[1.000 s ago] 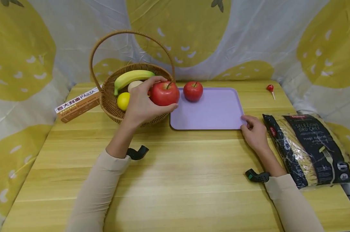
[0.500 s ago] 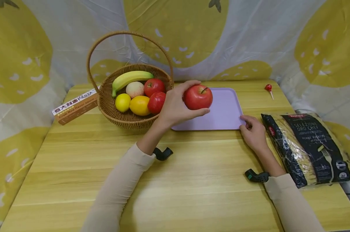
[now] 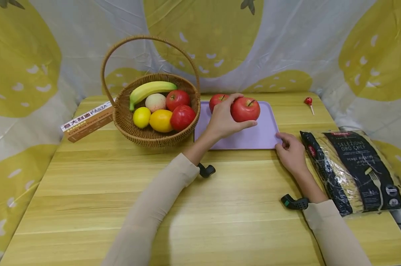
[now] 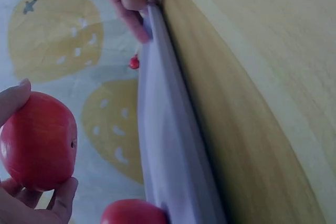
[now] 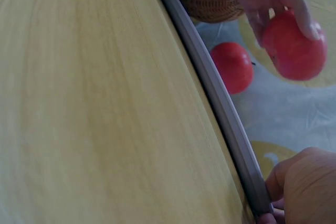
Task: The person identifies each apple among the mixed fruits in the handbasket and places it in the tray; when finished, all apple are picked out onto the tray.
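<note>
My left hand (image 3: 223, 120) grips a red apple (image 3: 245, 109) between thumb and fingers, holding it above the lilac tray (image 3: 250, 136). In the left wrist view a gap shows between this apple (image 4: 39, 142) and the tray (image 4: 163, 129). A second red apple (image 3: 218, 100) sits at the tray's back left, partly covered by the left hand in the head view. At the tray's front right corner, my right hand (image 3: 291, 151) pinches the rim with thumb and curled fingers. The right wrist view shows the same pinch on the tray edge (image 5: 231, 124).
Left of the tray stands a wicker basket (image 3: 120, 127) with a banana (image 3: 152, 89), a lemon, an orange-yellow fruit, a pale round fruit and red apples. A pasta box (image 3: 87, 122) lies behind its left side. To the right lie a lollipop (image 3: 308, 101) and a pasta bag (image 3: 356, 173).
The left hand has carried the apple rightward from beside the basket to over the tray, uncovering fruit in the basket. My right hand has stayed at the tray's corner.
</note>
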Motion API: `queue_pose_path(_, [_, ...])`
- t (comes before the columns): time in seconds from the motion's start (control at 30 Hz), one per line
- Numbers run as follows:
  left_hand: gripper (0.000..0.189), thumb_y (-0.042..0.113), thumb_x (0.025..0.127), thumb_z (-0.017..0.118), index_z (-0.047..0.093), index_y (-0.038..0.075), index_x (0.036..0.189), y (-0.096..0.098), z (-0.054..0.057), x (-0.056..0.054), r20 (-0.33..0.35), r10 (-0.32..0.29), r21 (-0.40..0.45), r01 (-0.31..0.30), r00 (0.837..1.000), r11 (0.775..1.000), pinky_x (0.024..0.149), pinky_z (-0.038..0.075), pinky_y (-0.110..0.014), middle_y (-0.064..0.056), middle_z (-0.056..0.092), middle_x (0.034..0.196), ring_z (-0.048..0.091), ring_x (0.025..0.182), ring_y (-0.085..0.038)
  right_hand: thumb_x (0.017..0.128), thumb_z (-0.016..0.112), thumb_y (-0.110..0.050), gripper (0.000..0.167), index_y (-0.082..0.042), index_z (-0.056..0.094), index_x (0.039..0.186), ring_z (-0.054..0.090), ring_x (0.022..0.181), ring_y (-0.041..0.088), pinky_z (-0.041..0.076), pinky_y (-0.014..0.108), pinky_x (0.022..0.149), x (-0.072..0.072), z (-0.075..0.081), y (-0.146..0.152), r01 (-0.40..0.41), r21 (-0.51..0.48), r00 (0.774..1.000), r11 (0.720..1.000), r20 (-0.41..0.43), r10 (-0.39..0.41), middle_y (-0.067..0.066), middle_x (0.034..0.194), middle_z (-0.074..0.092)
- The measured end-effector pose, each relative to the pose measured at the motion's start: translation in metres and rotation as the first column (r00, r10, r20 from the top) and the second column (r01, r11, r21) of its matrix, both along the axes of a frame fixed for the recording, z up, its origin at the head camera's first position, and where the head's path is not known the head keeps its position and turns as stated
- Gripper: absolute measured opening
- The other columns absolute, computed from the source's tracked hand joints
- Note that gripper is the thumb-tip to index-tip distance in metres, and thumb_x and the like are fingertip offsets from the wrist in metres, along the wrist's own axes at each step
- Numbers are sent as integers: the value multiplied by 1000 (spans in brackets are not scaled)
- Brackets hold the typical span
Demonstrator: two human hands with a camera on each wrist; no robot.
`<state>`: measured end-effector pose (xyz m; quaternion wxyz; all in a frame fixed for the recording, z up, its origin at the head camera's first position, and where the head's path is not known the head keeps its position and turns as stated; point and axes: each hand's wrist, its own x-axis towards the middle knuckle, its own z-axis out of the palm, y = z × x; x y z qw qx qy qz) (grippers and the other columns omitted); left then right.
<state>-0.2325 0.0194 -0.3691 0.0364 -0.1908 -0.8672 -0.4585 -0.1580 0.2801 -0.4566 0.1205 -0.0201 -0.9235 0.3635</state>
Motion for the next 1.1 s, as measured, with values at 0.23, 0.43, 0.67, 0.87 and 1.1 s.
queue_pose_path(0.23, [88,54,77,85,44,25,149,26,-12,-14,51,-11,-11,11,999,1000,108,48,-42,-2,61,138,54,127,-21,93,59,-7,41,0,67,133,49,88,19,35,23,73,-1,-1,-2,9,-1,1000,1000,11,-9,17,105,62])
queue_pose_path(0.43, [86,47,82,84,40,22,151,38,-22,-26,109,16,-13,-15,994,1000,111,47,-40,-1,54,146,50,133,-20,92,60,-5,41,0,68,132,49,86,19,35,22,72,0,-3,-5,3,0,1000,1000,4,-3,17,102,63])
queue_pose_path(0.67, [89,42,85,83,36,16,155,48,-33,-43,113,31,4,-32,993,999,116,44,-39,-3,50,152,51,135,-20,92,59,-7,41,-1,68,132,49,85,19,35,22,72,-1,-3,-3,6,-7,1000,1000,-3,-6,17,102,63])
queue_pose_path(0.87, [88,41,87,82,33,17,157,57,-40,-52,159,55,-25,-51,986,998,119,41,-38,-3,46,155,47,139,-20,93,59,-7,41,-1,68,132,48,86,18,35,23,73,0,-3,-1,9,1,1000,1000,-2,-9,17,102,63])
queue_pose_path(1.1, [82,34,88,82,38,15,154,62,-45,-58,146,113,-55,-106,983,993,115,45,-36,-6,49,150,51,135,-22,93,58,-6,41,-1,68,133,48,85,19,33,21,71,2,0,-3,-5,-6,1000,1000,-13,5,17,104,63])
